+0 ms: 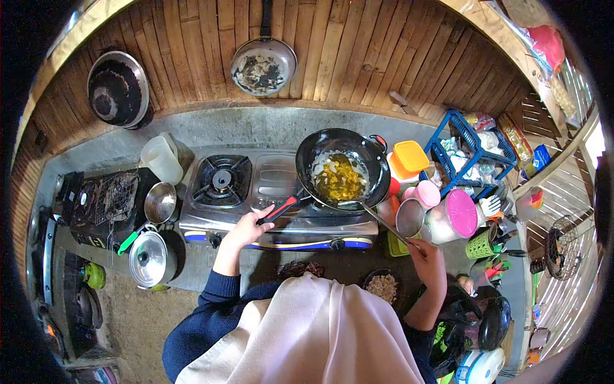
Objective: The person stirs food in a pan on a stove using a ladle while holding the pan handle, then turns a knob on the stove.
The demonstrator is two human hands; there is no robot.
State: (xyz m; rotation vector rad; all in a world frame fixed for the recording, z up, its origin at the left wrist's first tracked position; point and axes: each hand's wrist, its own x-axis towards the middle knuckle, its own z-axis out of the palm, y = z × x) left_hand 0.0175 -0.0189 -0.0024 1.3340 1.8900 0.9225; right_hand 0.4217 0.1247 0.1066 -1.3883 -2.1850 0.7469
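A dark wok (307,153) sits on the right burner, with a yellow, oily mixture (343,179) and pale bits inside. Its black-and-red handle (286,206) points toward me, and my left hand (248,228) is closed around the end of it. In my right hand (427,257) is the end of a long metal spatula (386,224). The spatula's far end reaches the wok's near rim; its exact shape is hard to make out there.
The two-burner stove (275,221) has a bare left burner (222,180). Left of it stand a lidded pot (151,259) and a small metal pan (160,202). Plastic containers (409,157), a pink-lidded jar (460,213) and a blue rack (470,150) crowd the right. A pan (263,67) hangs behind.
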